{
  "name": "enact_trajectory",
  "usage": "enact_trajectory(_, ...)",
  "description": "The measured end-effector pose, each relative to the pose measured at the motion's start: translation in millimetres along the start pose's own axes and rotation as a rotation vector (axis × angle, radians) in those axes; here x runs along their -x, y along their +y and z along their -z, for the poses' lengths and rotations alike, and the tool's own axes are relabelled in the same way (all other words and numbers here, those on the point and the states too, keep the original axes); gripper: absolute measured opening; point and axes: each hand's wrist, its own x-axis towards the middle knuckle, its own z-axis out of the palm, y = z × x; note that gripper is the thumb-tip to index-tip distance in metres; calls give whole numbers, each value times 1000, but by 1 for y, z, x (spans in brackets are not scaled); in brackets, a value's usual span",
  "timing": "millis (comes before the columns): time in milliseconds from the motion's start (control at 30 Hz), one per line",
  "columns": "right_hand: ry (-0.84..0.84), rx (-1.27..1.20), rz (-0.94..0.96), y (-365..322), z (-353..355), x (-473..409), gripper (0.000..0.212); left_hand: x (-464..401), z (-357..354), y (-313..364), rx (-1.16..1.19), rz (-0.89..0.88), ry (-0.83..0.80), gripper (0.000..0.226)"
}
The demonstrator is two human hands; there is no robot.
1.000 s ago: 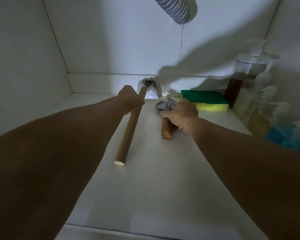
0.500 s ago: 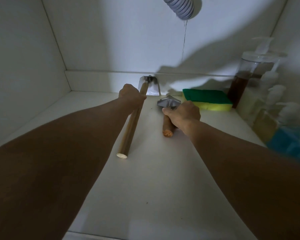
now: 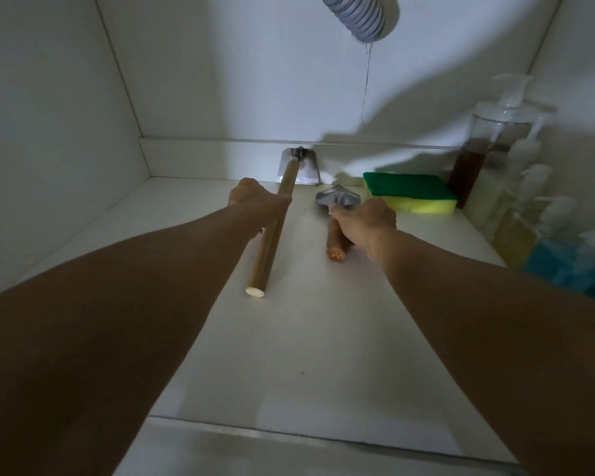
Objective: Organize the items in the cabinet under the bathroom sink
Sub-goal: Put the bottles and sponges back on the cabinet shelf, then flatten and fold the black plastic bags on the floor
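Two wooden-handled metal tools lie on the white cabinet floor (image 3: 306, 338). My left hand (image 3: 255, 201) grips the long pale handle of the bigger tool (image 3: 270, 242), whose flat metal blade (image 3: 298, 166) stands against the back ledge. My right hand (image 3: 364, 221) grips the short brown handle of the smaller tool (image 3: 335, 242), with its grey metal head (image 3: 337, 197) just beyond my fingers. Both handles point toward me.
A green and yellow sponge (image 3: 409, 194) lies at the back right. Several pump bottles (image 3: 495, 149) line the right wall, with something blue (image 3: 571, 266) near the front. A grey corrugated drain hose (image 3: 361, 15) hangs from above. White walls close in left and back.
Both tools have slid a little farther back into the cabinet with my hands on them; the long tool's blade now stands at the back ledge.
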Motion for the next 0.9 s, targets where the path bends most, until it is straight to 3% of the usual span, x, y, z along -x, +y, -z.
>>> enact_trajectory(267,-67,-27,-93,-10,20,27,49,28,19,-9,-12,0,-193,29)
enact_trajectory(600,-153,122,-157,-37,66,115,42,106,81,-8,-153,-10,-360,43)
enact_trajectory(733,-289,119,-112,-58,73,157,33,146,130,-15,-221,2,-546,54)
enact_trajectory(900,-415,71,3,-63,60,216,23,209,166,-48,-310,46,-530,48)
